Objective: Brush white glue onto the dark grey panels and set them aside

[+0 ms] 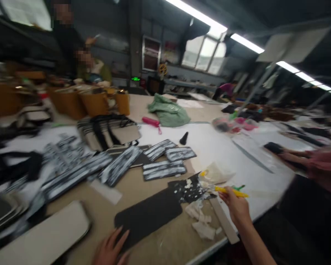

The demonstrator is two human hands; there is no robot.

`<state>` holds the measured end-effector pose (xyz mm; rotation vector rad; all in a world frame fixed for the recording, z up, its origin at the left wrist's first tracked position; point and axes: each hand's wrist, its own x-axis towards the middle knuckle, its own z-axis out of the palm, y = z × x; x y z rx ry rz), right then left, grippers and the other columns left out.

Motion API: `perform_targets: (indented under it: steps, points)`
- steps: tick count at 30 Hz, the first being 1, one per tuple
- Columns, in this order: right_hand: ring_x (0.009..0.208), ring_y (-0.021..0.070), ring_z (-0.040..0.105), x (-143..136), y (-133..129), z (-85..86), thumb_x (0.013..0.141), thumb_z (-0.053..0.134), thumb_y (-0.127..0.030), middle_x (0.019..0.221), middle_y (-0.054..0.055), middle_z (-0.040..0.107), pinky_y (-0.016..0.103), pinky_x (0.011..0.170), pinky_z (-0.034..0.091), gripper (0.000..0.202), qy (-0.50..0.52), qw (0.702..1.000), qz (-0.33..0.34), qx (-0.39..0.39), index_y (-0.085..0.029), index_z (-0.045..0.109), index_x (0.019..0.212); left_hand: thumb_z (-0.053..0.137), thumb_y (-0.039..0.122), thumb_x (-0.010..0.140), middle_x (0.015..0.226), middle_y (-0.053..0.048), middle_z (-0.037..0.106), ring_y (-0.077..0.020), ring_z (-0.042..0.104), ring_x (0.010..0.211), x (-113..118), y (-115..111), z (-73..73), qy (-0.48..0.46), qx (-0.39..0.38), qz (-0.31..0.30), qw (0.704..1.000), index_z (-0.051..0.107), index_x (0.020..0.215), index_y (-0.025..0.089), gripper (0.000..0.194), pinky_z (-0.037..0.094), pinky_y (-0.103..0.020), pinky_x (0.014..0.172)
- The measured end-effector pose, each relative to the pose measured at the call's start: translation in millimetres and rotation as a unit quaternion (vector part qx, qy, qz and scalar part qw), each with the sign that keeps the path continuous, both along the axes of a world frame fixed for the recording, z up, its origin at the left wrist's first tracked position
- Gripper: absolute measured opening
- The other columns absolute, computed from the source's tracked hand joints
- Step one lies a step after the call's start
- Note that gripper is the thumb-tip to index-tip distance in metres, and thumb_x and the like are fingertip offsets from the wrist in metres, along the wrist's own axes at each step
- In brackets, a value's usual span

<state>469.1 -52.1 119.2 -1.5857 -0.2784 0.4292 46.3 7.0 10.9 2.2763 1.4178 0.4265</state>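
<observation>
Left hand [110, 248] flat on black sheet [149, 215], right hand [235, 206] gripping yellow tool [231, 191].
Desk [160, 250] holds the sheet, far end smeared white, near end looks untouched; striped pieces [164, 170] beyond; left fingers spread, holding nothing; torn scraps [201, 221] alongside.

The scene is lit by ceiling strip lights [245, 42] and windows [206, 53] at one o'clock; heavy motion blur is seen, worst toward nine o'clock.

The left hand [110, 248] lies flat, fingers spread and pointing away, at the near edge of the surface. The right hand [235, 206] is raised, forearm extended, fingers closed in a pinch.
</observation>
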Motion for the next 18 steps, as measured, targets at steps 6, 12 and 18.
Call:
perform_targets:
  steps: [6, 12, 18]
  points:
    - [0.058, 0.0137, 0.062, -120, 31, -20.9, 0.054, 0.077, -0.042, 0.067, 0.003, 0.064, 0.020, 0.055, 0.054, 0.045, 0.087, 0.981, 0.173, 0.006, -0.011, 0.058, 0.082, 0.045, 0.023, 0.083, 0.118, -0.012, 0.055, -0.0221, 0.049, 0.112, -27, -22, -12.1, 0.016, 0.117, -0.072, 0.990, 0.056, 0.108, 0.017, 0.028, 0.044, -0.039, 0.092]
    - [0.062, 0.0176, 0.063, -222, 54, -55.3, 0.063, 0.069, -0.048, 0.073, 0.004, 0.065, 0.028, 0.057, 0.056, 0.043, 0.066, 0.944, 0.320, -0.037, -0.012, 0.058, 0.083, 0.050, 0.027, 0.082, 0.112, -0.013, 0.057, -0.0246, 0.051, 0.108, -25, -20, -18.3, -0.022, 0.143, -0.068, 0.987, 0.056, 0.103, 0.017, 0.025, 0.047, -0.043, 0.086]
    - [0.061, 0.0192, 0.063, -263, 69, -78.9, 0.065, 0.065, -0.050, 0.071, 0.003, 0.065, 0.031, 0.058, 0.055, 0.041, 0.062, 0.926, 0.368, -0.064, -0.014, 0.057, 0.083, 0.051, 0.028, 0.081, 0.109, -0.013, 0.058, -0.0246, 0.052, 0.104, -27, -19, -21.1, -0.048, 0.158, -0.062, 0.984, 0.057, 0.102, 0.017, 0.025, 0.047, -0.043, 0.084]
